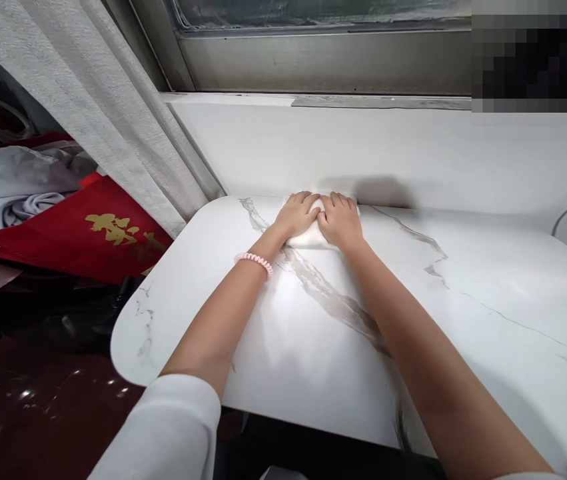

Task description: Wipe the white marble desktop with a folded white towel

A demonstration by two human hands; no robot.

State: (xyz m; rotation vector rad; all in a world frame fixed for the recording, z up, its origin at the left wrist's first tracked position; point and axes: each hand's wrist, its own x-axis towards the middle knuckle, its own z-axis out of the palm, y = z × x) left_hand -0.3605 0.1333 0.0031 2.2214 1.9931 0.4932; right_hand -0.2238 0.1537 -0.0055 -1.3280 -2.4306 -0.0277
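A folded white cloth [312,238] lies at the back edge of the white marble-patterned table, near the wall. My left hand [297,215] rests on the left part of the cloth, fingers stretched over it. Beside it, my right hand [339,219] presses on the right part of the cloth, its fingers spread and pointing to the wall. The thumbs of the two hands almost meet. A pink coiled band [254,260] circles my left wrist.
The marble-patterned table [273,353] has rounded left corners. A pale curtain [108,100] hangs at the left, beside a red bag [113,233] and grey fabric [23,180]. Behind the table are a white wall [263,147] and a window frame [313,63].
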